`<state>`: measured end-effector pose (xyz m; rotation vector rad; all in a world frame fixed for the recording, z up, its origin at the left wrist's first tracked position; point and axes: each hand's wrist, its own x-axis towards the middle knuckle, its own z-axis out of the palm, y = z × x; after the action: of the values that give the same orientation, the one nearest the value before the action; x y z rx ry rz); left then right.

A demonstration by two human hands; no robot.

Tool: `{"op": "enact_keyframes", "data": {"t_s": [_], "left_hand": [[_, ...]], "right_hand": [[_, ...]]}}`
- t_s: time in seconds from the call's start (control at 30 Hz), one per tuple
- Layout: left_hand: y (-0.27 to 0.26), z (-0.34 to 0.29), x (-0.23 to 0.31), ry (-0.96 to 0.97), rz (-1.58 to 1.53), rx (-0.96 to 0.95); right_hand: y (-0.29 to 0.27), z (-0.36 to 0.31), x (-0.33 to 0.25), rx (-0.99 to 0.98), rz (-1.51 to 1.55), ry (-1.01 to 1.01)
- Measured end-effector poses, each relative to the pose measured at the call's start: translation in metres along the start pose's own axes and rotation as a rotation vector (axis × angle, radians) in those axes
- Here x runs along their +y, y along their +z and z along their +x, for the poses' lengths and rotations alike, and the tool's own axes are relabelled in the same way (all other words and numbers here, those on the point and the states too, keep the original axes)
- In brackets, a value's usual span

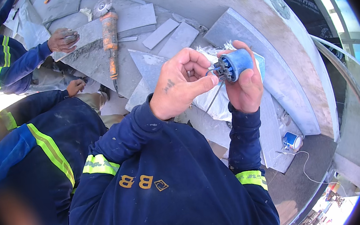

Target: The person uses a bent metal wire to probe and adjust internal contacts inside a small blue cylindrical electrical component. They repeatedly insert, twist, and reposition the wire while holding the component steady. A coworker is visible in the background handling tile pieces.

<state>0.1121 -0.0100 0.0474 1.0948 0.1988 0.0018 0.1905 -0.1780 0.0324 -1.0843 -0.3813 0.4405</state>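
Observation:
My right hand (245,86) is closed round a blue cylindrical industrial plug (239,62), its end with dark terminals and screws turned toward my left. My left hand (180,83) has its thumb and index finger together in a pinch on a thin blue wire (212,70) at that end; a ring shows on one finger. A thin dark strand (215,96) slants down from the terminals; whether it is a cable or a tool I cannot tell. Behind the hands lies a crumpled white woven bag (214,105).
An orange angle grinder (111,45) lies on grey stone slabs (136,17). A co-worker's hand (64,40) rests near it; another person (40,147) sits close on my left. A large curved slab (266,61) leans at right, by a pale wall. A blue-and-white can (292,140) stands beside a white cord (310,165).

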Motion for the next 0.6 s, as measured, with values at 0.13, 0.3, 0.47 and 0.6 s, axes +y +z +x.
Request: {"op": "enact_keyframes", "data": {"t_s": [0.13,0.3,0.47,0.6], "left_hand": [[-0.001,0.0,-0.004,0.02,0.008,-0.042],[-0.001,-0.003,-0.004,0.011,0.004,-0.068],[-0.002,-0.007,-0.004,0.048,0.015,-0.084],[0.0,-0.01,-0.002,0.017,0.0,-0.1]], "right_hand": [[0.002,-0.004,0.0,0.007,-0.031,0.001],[0.003,-0.011,-0.007,0.017,-0.133,-0.003],[0.007,-0.015,-0.011,0.014,-0.176,-0.017],[0.005,-0.016,-0.009,0.005,-0.071,-0.006]]}}
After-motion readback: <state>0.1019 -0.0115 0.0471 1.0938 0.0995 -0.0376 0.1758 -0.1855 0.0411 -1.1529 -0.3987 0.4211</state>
